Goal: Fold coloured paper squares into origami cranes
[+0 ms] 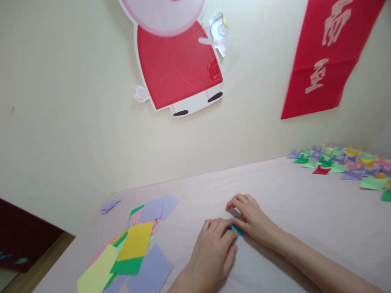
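A small piece of blue paper (238, 229) lies on the pale cloth, mostly covered by my fingers. My left hand (214, 246) is bent over its left side, fingertips pressed down on it. From the right, my right hand (252, 217) has its thumb on the paper's upper edge, while its other fingers arch beyond it. How the paper is folded under the fingers cannot be made out.
Loose coloured paper sheets, a yellow one (136, 241) among them, overlap on the left. Folded lilac paper (110, 206) lies farther back. Many folded paper figures, including a red one (321, 170), stand at the far right. Behind the table rises a wall (76, 122) with decorations.
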`<state>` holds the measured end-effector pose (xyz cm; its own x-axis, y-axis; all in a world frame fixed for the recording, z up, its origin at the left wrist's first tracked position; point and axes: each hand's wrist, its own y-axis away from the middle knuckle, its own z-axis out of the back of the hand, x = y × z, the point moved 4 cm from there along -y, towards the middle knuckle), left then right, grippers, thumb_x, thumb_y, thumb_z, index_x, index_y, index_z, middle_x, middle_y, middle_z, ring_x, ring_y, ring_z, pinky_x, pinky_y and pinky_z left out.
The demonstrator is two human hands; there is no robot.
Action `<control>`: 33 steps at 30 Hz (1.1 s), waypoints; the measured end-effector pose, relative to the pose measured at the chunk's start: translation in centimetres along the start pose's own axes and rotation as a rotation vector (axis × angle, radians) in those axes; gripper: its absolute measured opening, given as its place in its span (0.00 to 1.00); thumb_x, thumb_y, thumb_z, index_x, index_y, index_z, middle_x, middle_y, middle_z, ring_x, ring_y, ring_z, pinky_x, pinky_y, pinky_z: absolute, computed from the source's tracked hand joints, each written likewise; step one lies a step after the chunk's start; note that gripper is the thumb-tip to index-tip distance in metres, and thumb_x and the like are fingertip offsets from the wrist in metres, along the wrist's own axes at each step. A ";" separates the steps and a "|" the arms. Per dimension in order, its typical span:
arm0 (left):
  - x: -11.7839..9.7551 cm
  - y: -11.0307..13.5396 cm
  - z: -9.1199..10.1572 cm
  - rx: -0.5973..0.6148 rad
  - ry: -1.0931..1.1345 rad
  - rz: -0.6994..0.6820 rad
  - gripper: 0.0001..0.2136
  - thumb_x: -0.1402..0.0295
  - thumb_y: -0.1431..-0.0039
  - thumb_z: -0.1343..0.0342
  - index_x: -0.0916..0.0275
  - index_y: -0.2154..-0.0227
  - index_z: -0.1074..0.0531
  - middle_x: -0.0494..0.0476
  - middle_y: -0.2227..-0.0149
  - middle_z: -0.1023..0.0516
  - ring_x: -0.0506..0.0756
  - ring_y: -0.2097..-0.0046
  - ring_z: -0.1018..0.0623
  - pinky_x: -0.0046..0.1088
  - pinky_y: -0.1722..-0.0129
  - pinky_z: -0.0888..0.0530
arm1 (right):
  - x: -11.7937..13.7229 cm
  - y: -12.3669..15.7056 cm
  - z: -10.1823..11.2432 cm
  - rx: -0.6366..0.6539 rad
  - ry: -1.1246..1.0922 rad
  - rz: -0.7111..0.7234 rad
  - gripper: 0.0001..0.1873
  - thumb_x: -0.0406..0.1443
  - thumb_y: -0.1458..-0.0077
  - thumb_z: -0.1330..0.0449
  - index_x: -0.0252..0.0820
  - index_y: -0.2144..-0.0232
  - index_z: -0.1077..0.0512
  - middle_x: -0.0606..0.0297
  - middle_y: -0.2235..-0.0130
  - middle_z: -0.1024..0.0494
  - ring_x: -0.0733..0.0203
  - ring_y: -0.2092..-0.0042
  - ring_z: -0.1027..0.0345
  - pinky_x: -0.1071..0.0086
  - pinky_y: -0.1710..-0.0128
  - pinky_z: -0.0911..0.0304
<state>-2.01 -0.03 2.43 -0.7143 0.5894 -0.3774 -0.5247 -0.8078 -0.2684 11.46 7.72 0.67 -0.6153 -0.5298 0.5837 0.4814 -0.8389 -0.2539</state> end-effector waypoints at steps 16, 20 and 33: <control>0.8 0.6 -0.4 0.167 -0.042 0.023 0.20 0.64 0.37 0.46 0.61 0.44 0.35 0.61 0.37 0.34 0.61 0.36 0.36 0.43 0.41 0.36 | -1.4 2.3 1.8 0.223 -0.199 0.074 0.27 0.34 0.49 0.35 0.50 0.46 0.31 0.56 0.43 0.34 0.46 0.40 0.45 0.52 0.41 0.44; 0.9 1.0 -1.3 0.203 -0.109 -0.018 0.24 0.58 0.37 0.47 0.63 0.41 0.36 0.63 0.36 0.36 0.63 0.36 0.35 0.44 0.43 0.35 | -2.2 2.3 2.8 0.303 -0.298 0.100 0.18 0.33 0.46 0.39 0.51 0.52 0.26 0.59 0.48 0.30 0.51 0.43 0.40 0.55 0.43 0.42; 1.5 1.3 -2.1 0.231 -0.067 -0.062 0.28 0.52 0.39 0.45 0.60 0.40 0.37 0.63 0.37 0.35 0.64 0.37 0.35 0.43 0.43 0.36 | -2.8 0.5 2.6 0.390 -0.375 0.223 0.09 0.41 0.39 0.41 0.52 0.63 0.19 0.60 0.56 0.24 0.55 0.53 0.34 0.60 0.50 0.38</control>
<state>-2.80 -0.16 -0.34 -0.7028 0.6429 -0.3046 -0.6547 -0.7520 -0.0767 15.04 9.14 0.90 -0.2440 -0.5483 0.7999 0.8118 -0.5667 -0.1408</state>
